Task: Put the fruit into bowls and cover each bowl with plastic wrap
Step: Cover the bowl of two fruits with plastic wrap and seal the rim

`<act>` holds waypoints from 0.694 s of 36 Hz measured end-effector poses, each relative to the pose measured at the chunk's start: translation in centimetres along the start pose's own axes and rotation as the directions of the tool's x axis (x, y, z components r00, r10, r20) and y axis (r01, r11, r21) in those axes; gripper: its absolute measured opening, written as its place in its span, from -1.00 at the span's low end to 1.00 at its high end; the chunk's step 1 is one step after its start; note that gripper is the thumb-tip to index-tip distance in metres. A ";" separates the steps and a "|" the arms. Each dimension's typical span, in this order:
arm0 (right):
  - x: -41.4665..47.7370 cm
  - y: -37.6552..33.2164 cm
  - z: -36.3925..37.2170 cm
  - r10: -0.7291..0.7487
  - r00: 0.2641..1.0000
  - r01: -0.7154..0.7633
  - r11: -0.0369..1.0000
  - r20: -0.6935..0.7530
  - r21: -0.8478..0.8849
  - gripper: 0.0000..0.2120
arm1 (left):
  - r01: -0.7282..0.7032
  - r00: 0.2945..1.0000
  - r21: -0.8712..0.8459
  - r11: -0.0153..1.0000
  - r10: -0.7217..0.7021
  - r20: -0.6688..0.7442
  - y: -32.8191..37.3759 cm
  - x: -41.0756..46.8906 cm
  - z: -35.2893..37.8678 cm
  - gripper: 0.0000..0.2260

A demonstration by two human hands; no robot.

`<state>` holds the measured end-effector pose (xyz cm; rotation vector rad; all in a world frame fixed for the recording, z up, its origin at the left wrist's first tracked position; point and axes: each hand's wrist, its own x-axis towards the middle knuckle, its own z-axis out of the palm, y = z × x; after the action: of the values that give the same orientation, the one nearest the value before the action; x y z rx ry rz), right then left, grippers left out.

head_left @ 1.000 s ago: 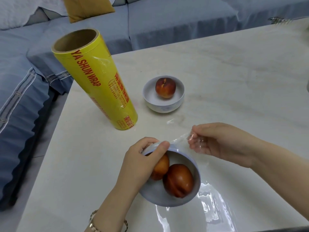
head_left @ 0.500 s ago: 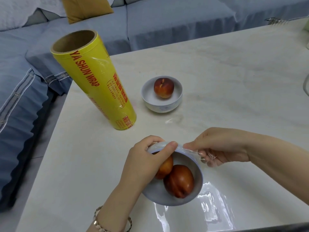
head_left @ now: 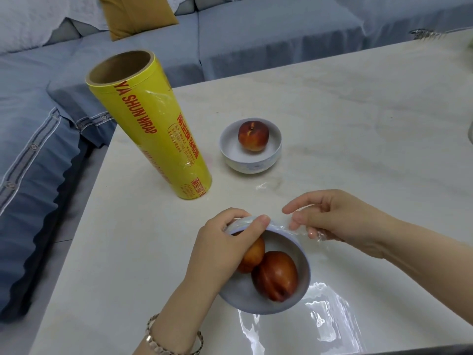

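A: Head view, from the left: what stands on the bench (head_left: 358, 119)?

B: A yellow wrap roll (head_left: 151, 124), upright, then a far bowl (head_left: 249, 160) with one fruit.

A: And nearer?

B: The left hand (head_left: 225, 249) has its grip clamped on the near bowl (head_left: 302, 283) (two fruit inside); the right hand (head_left: 340, 221) pinches the plastic wrap (head_left: 289, 230) at its rim.

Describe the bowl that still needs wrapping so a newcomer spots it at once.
On the pale marble table, find the tall yellow wrap roll. Just right of its base sits a small white bowl. It holds one peach, with no hands or film on it.
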<state>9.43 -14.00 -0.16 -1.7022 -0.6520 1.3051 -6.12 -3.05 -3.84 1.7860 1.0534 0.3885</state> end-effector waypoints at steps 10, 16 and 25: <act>-0.1 0.1 0.4 -0.101 0.989 0.106 0.993 -0.110 0.048 -0.68 | -0.014 1.000 0.005 1.000 0.014 0.016 0.0 0.1 0.0 -0.67; 0.0 -0.1 0.3 -0.276 0.960 0.247 0.908 -0.038 -0.338 -0.89 | -0.013 1.000 -0.002 1.000 0.013 0.023 0.0 0.0 -0.2 -0.69; 0.3 0.0 -1.1 -0.365 0.927 0.346 0.750 0.085 -0.564 -0.81 | -0.023 0.999 -0.007 1.000 0.023 0.027 0.0 0.2 -0.1 -0.71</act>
<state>10.58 -14.08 -0.21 -1.9252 -1.3882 0.8438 -6.11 -2.87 -3.85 1.7945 1.0120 0.3801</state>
